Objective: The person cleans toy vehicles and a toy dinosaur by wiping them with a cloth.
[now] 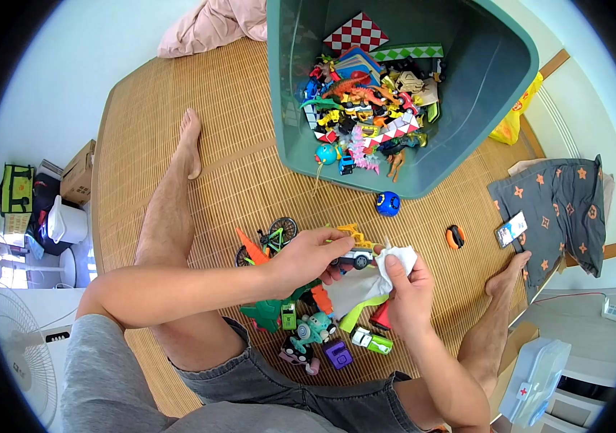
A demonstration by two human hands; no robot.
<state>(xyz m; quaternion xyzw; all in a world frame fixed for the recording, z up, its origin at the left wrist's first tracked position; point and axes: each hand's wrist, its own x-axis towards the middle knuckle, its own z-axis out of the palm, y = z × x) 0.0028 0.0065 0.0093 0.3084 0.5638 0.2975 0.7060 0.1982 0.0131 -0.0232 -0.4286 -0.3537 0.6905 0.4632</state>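
Observation:
My left hand [306, 254] grips a small toy truck [355, 249] with a yellow top and a white and dark lower body. Close beside it, my right hand [409, 292] pinches a white cloth [400, 258], whose edge meets the truck's rear end. More white cloth [351, 292] with a lime-green strip hangs below the hands. Under and around them on the mat lie a toy bicycle [278, 234], a green toy car [371, 340], a purple toy [337, 354], a teal toy [314, 328] and several others.
A large green bin [467, 144] full of small toys stands ahead on the woven mat [243, 108]. Near it lie a blue ball-shaped toy [387, 203] and an orange-black band [455, 237]. A phone [511, 229] rests by a dark patterned cloth [557, 209]. A fan [16, 361] stands at left.

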